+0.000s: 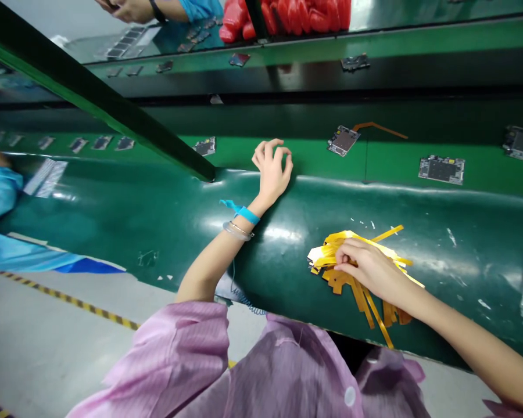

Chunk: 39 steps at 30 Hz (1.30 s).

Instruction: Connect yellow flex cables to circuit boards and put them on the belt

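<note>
My left hand point(273, 171) hovers or rests at the near edge of the green conveyor belt, fingers bent and apart, holding nothing. A blue wrist strap point(247, 215) and a clear bangle circle that wrist. Over a loose pile of yellow-orange flat flex cables point(337, 278) on the green mat, my right hand point(366, 264) has thumb and fingers pinched together on a flex cable; the fingertips partly hide it. On the belt beyond lie a circuit board point(343, 141) with an orange flex cable attached point(381, 128), and another board point(441, 169) to its right.
A green post point(157, 133) slants down to the mat left of my left hand. More circuit boards point(206, 146) line the belt. Red bundles point(305, 16) sit on the far bench, beside a co-worker's hand point(133, 8). Another person's blue sleeve point(0, 191) is at left.
</note>
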Each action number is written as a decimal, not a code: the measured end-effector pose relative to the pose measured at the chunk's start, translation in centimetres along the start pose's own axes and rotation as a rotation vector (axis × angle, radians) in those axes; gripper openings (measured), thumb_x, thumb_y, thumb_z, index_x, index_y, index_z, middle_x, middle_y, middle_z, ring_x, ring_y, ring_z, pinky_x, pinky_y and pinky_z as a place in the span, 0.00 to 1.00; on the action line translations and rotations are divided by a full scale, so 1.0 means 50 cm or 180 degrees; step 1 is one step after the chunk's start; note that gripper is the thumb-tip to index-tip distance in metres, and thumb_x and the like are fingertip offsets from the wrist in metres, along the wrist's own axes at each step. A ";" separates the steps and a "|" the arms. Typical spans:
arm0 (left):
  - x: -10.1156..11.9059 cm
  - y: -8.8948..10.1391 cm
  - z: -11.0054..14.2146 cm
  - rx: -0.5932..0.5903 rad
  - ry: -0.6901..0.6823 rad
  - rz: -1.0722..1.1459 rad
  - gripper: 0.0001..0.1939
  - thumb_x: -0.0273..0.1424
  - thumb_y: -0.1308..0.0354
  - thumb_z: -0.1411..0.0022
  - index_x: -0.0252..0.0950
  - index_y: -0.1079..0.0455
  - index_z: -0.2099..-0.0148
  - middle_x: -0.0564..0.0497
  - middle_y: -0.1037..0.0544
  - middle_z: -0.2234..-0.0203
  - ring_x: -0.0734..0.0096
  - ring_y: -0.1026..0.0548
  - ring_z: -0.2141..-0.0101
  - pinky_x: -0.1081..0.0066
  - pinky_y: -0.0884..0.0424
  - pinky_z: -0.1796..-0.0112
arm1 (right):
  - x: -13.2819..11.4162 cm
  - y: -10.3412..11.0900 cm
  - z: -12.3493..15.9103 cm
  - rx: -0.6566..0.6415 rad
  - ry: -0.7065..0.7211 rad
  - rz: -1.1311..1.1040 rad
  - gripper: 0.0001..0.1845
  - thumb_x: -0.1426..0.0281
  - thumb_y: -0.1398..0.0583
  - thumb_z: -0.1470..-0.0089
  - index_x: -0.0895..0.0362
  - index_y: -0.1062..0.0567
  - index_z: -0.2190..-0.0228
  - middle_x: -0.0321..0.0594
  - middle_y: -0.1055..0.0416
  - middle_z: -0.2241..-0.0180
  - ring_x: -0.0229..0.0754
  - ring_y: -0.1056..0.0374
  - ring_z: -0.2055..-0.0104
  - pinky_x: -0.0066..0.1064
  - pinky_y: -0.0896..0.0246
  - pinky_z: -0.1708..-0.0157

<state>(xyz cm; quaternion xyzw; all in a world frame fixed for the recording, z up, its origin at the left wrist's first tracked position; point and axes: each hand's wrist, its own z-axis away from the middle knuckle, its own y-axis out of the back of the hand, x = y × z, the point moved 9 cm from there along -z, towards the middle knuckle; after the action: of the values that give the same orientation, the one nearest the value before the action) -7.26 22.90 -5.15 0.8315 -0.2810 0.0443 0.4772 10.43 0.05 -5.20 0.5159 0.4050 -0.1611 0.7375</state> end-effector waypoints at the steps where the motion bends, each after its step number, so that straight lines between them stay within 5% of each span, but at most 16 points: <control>1: 0.000 0.000 0.000 0.0005 -0.0004 -0.0025 0.10 0.34 0.50 0.28 0.40 0.29 0.52 0.41 0.30 0.40 0.48 0.40 0.37 0.48 0.45 0.40 | 0.002 0.003 -0.001 0.0002 0.0005 -0.0059 0.14 0.81 0.38 0.39 0.54 0.31 0.73 0.34 0.28 0.68 0.41 0.31 0.65 0.31 0.39 0.64; 12: 0.014 -0.003 -0.001 -0.0031 -0.0059 -0.0239 0.08 0.33 0.49 0.27 0.39 0.28 0.53 0.43 0.27 0.42 0.51 0.38 0.39 0.52 0.42 0.42 | 0.058 0.001 -0.001 -0.0171 -0.0446 -0.1163 0.02 0.69 0.37 0.42 0.53 0.25 0.68 0.32 0.27 0.72 0.39 0.33 0.71 0.30 0.41 0.69; 23: 0.017 -0.015 -0.001 -0.0061 -0.0136 -0.0256 0.08 0.31 0.48 0.26 0.39 0.28 0.55 0.44 0.26 0.45 0.54 0.37 0.41 0.55 0.41 0.43 | 0.091 0.011 -0.004 0.0094 -0.0682 -0.0976 0.13 0.60 0.34 0.47 0.54 0.25 0.76 0.32 0.30 0.79 0.39 0.37 0.75 0.30 0.44 0.74; 29: 0.017 -0.012 0.001 0.0020 -0.0183 -0.0215 0.06 0.31 0.47 0.27 0.39 0.28 0.56 0.45 0.26 0.46 0.54 0.37 0.42 0.56 0.41 0.44 | 0.095 0.033 0.005 0.0360 -0.0722 -0.1433 0.13 0.57 0.35 0.47 0.54 0.24 0.67 0.33 0.29 0.73 0.40 0.33 0.71 0.31 0.37 0.69; 39: 0.007 -0.021 0.002 -0.0239 -0.0004 -0.0094 0.08 0.32 0.49 0.26 0.39 0.29 0.55 0.44 0.26 0.45 0.54 0.39 0.40 0.55 0.42 0.42 | 0.096 0.018 0.009 0.0140 -0.0881 -0.1470 0.24 0.51 0.34 0.48 0.52 0.38 0.78 0.31 0.35 0.78 0.40 0.36 0.73 0.29 0.41 0.72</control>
<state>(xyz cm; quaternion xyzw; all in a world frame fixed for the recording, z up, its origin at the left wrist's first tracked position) -6.45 23.09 -5.89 0.8170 -0.2705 0.0261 0.5085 14.21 0.91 -8.24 0.3988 0.4037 -0.4028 0.7182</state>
